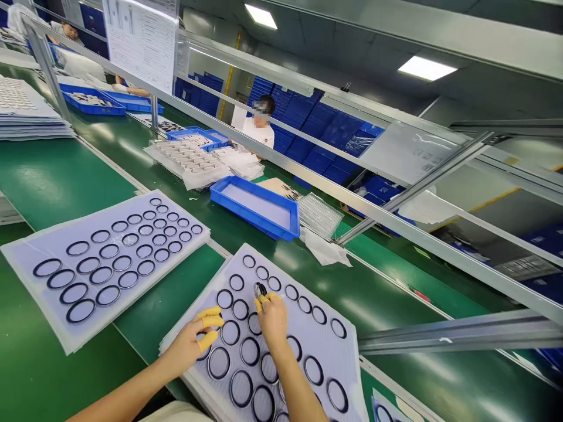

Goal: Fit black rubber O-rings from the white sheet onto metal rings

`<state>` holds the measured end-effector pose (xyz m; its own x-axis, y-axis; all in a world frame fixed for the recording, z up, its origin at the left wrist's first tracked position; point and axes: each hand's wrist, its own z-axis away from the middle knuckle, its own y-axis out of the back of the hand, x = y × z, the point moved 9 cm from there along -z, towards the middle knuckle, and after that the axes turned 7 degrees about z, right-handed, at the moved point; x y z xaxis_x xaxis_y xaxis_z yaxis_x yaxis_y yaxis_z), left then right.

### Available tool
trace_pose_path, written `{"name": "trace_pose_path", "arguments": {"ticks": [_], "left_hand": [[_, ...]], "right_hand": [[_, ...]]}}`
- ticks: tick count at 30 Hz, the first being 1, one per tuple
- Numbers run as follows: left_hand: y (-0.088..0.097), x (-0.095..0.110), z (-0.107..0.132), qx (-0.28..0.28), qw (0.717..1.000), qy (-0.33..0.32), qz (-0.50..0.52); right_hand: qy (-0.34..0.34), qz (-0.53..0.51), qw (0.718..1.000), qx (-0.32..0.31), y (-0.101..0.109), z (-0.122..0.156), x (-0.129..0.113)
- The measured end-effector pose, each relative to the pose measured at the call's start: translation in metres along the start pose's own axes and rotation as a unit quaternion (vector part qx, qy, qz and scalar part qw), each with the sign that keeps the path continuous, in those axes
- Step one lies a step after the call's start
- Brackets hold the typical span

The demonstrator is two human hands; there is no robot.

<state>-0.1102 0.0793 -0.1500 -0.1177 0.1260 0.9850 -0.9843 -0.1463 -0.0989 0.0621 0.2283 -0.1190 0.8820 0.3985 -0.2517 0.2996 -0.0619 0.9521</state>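
Note:
My right hand, with yellow finger covers, pinches a small bunch of thin dark rings held on edge over the white sheet. To its left, my left hand also wears yellow finger covers; its thumb and fingers are apart, just above the sheet. A flat ring is partly hidden under that hand. Rows of black-edged rings lie on the near stack of white sheets, among them a ring close to the front. My right forearm hides some of them.
Another sheet stack bearing rows of rings lies left on the green bench. Beyond are a blue tray, a white tray of parts and a metal rail frame. One person sits across the line; another is far left.

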Motion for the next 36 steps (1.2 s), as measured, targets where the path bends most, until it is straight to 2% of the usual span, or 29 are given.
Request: {"name": "trace_pose_path", "arguments": {"ticks": [4,10,14,19,23,27,32,36], "left_hand": [[0.015,-0.003,0.007,0.025,1.000,0.000,-0.004],[0.027,-0.007,0.010,0.039,0.999,0.011,-0.009],[0.016,-0.011,0.005,0.017,1.000,0.003,0.004],[-0.005,-0.006,-0.003,-0.017,1.000,-0.018,0.001],[-0.014,-0.005,-0.005,-0.027,0.999,-0.014,-0.012],[-0.022,-0.004,-0.006,-0.041,0.999,-0.013,-0.026],[-0.029,0.002,-0.004,-0.052,0.998,-0.017,-0.042],[-0.030,0.008,0.001,-0.057,0.996,-0.026,-0.056]], "right_hand": [[0.035,0.123,0.991,-0.027,-0.017,-0.007,-0.009],[0.033,0.244,0.968,-0.046,-0.007,0.012,0.016],[0.042,0.272,0.959,-0.068,-0.007,0.019,0.026],[-0.018,0.306,0.950,-0.061,0.007,0.024,0.059],[-0.028,0.288,0.955,-0.070,0.009,0.035,0.073],[-0.030,0.255,0.965,-0.060,0.010,0.040,0.066],[0.016,0.203,0.976,-0.081,0.004,0.033,0.043],[0.038,0.183,0.977,-0.098,0.001,0.027,0.033]]}}
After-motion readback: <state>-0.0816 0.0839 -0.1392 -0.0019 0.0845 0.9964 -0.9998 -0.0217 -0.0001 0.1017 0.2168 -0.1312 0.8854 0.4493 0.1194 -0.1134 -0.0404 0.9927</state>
